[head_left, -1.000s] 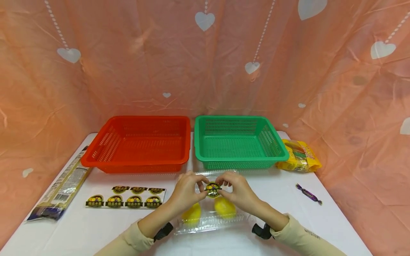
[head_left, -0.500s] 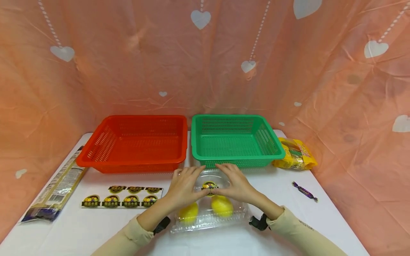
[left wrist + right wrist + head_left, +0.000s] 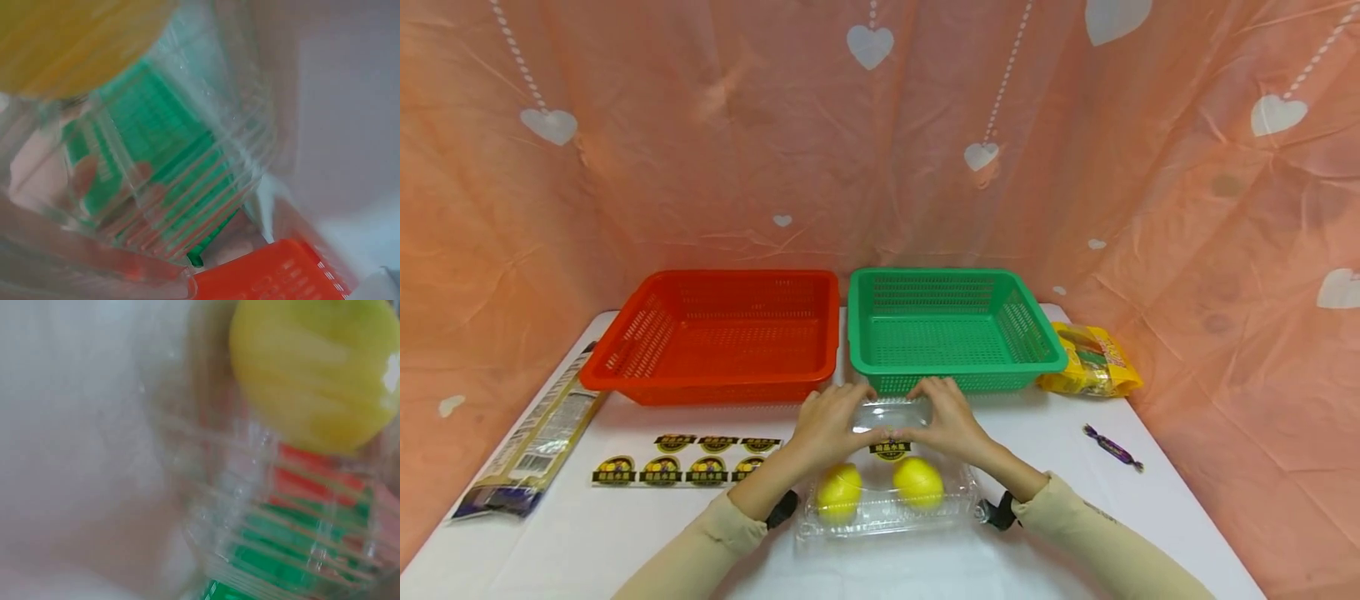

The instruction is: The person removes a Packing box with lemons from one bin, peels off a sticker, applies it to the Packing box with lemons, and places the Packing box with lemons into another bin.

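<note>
A clear plastic clamshell box sits on the white table before me, with two round yellow fruits inside. A black-and-gold round sticker lies on its lid. My left hand holds the box's far left part, thumb on the lid by the sticker and fingers bent over the far edge. My right hand mirrors it on the right; the thumb tips nearly meet. Both wrist views are blurred: a yellow fruit and the box's ridged wall fill much of them, and fingertips show only faintly.
Behind the box stand a red basket and a green basket. A sticker sheet and a long gold packet lie to the left. At right are a yellow bag and a purple wrapped candy.
Both hands have gone from holding the sticker over the box to pressing it on the lid, then to gripping the far edge. The sticker now lies on the lid.
</note>
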Available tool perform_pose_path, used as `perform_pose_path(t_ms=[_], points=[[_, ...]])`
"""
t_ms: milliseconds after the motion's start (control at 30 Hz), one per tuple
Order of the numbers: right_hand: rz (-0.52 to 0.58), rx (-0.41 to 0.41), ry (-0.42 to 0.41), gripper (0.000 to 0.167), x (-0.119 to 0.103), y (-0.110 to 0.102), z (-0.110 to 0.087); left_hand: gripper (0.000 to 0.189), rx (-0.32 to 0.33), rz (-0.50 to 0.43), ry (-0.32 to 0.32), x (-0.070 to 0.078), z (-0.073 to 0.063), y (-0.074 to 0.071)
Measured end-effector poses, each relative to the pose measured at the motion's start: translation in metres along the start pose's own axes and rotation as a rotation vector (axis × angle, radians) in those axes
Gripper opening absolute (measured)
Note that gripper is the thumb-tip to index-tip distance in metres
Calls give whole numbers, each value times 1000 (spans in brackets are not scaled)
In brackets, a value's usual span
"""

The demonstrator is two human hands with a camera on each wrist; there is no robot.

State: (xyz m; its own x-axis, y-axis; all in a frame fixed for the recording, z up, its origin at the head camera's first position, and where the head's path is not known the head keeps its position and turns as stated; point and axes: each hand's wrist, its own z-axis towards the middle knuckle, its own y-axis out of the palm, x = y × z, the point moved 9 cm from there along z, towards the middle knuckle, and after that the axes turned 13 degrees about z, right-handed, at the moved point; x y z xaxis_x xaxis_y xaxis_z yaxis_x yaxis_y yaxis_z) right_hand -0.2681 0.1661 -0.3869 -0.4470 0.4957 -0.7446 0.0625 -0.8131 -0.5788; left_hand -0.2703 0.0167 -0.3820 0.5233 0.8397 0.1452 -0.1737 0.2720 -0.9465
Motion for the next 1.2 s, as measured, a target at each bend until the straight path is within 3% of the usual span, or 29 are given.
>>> perform_pose_path(t_ms=[167,267,367,500,667,767,900,1033,1200], points=[[-1,49,-15,41,-3,-1,4,43,17,-5,0,-1,2,0],[49,86,-24,34,-3,-3,3,35,41,-58,-28,-5,1,0],[197,151,4,31,4,-7,-2,29,76,-206,-82,-13,-5,-4],[477,336,71,26,24,-25,-11,30,148,-415,-90,-23,-19,-17],[807,629,160,25,55,-63,-27,33,213,-438,-81,-37,-32,-36],[926,775,199,25,69,-82,-38,36,192,-425,-131,-48,-41,-38],[1033,910,208,26,80,-96,-51,41,130,-462,-173,-57,-52,-32],[1131,1006,189,35,86,-99,-57,52,83,-527,-200,-59,-58,-25],[1246,1082,177,44,89,-99,-59,67,-8,-595,-279,-62,-62,-15]])
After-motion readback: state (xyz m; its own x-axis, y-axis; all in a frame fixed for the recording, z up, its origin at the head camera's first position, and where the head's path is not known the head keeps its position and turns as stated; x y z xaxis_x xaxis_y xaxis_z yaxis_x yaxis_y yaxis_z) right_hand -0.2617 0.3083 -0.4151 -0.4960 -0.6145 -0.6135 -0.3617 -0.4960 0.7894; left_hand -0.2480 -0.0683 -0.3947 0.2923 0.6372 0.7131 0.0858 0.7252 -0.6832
